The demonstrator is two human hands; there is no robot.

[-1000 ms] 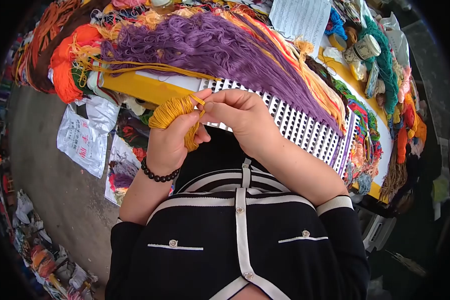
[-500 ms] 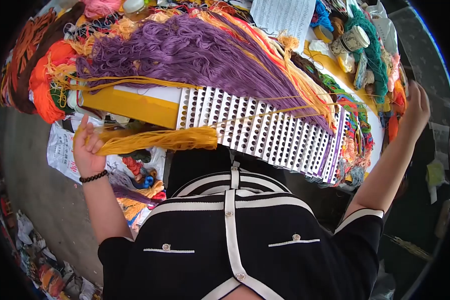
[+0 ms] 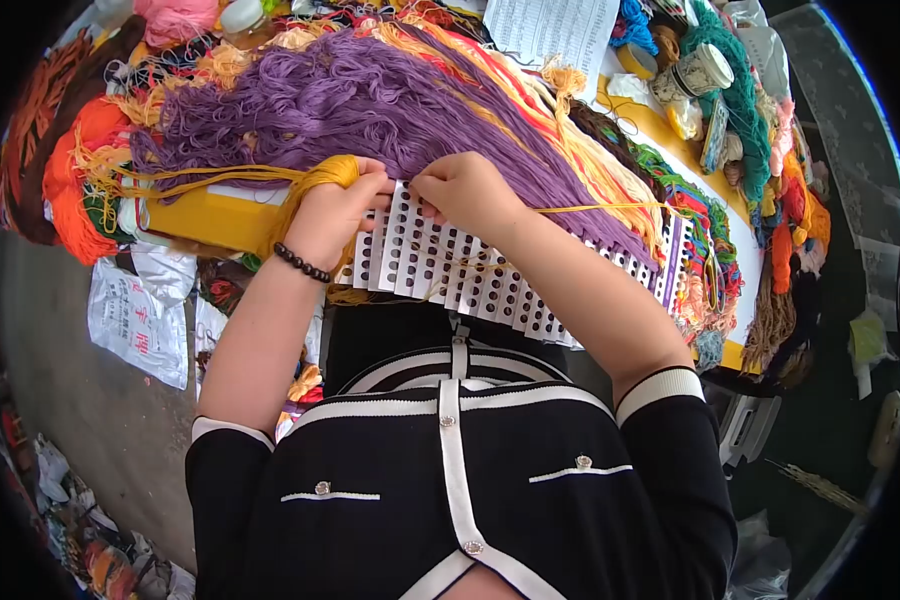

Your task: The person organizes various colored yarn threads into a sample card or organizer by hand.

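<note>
The left hand is closed tight around a thick bundle of mustard-yellow yarn, and this bundle sits at the upper left corner of the white plastic card with rows of round holes, just beside the fingers. From the bundle, loose yellow threads go to the left over the yellow table edge. On the left wrist there is a bracelet of dark beads. The right hand is just beside the left one, with fingers bent on the top rows of the card and pinching a thin yellow strand, which runs from this hand to the right. Behind both hands lies a big heap of purple yarn, touching the card's far edge.
</note>
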